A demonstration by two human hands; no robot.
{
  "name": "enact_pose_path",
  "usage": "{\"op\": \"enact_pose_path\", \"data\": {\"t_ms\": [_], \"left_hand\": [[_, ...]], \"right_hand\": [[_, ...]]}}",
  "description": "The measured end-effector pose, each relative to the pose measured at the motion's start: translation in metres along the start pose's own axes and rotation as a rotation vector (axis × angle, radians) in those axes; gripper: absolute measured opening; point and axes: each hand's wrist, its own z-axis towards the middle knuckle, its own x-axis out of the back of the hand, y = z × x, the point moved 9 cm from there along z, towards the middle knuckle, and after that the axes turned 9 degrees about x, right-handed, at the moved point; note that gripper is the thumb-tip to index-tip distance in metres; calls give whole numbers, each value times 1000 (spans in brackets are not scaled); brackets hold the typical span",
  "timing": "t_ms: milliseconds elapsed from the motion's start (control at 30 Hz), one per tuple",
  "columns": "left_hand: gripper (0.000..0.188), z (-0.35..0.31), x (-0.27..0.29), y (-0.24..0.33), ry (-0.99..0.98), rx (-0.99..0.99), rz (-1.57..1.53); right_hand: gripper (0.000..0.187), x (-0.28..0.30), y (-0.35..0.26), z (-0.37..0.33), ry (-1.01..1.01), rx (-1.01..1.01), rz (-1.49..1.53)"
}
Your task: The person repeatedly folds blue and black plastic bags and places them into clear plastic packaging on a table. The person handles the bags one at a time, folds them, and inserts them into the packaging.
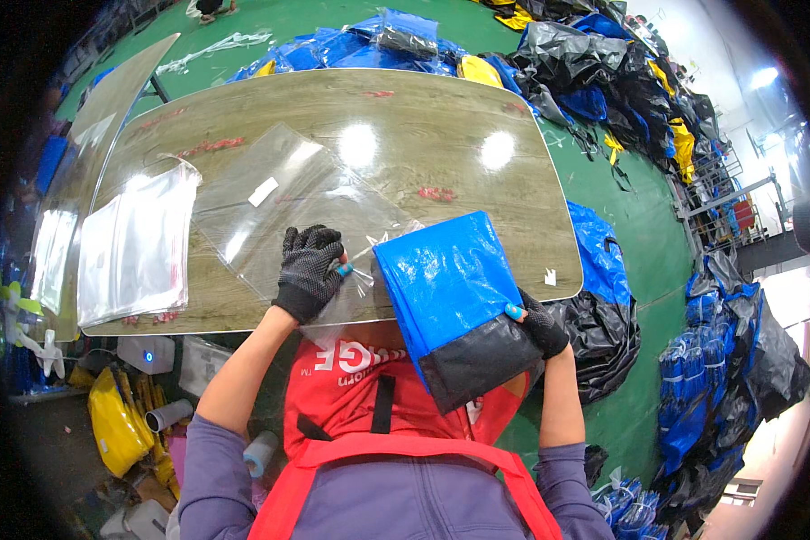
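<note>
Folded sheet (450,288) is being clamped by the right hand (544,327); clear bag (328,200) is being pinched by the left hand (310,272).

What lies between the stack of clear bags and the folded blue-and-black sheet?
In the head view, a loose clear bag and the gloved left hand lie between the stack and the sheet.

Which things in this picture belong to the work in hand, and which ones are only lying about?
Belonging to the work:
- folded blue-and-black sheet, held in the right hand
- clear plastic bag, at the left hand
- stack of clear bags, probably

Apparently just lying about:
- yellow bundle below the table
- grey tube beside it
- white scrap near the table's right edge
</note>
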Motion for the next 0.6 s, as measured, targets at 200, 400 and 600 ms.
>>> {"op": "enact_pose_path", "data": {"t_ms": [200, 400, 600], "left_hand": [[16, 7, 1, -16, -35, 86, -210], [10, 9, 7, -19, 62, 119, -238], [16, 6, 33, 8, -1, 163, -496]], "right_hand": [[67, 1, -1, -8, 73, -1, 30], [69, -14, -25, -7, 85, -68, -43], [72, -97, -14, -7, 40, -17, 106]]}}
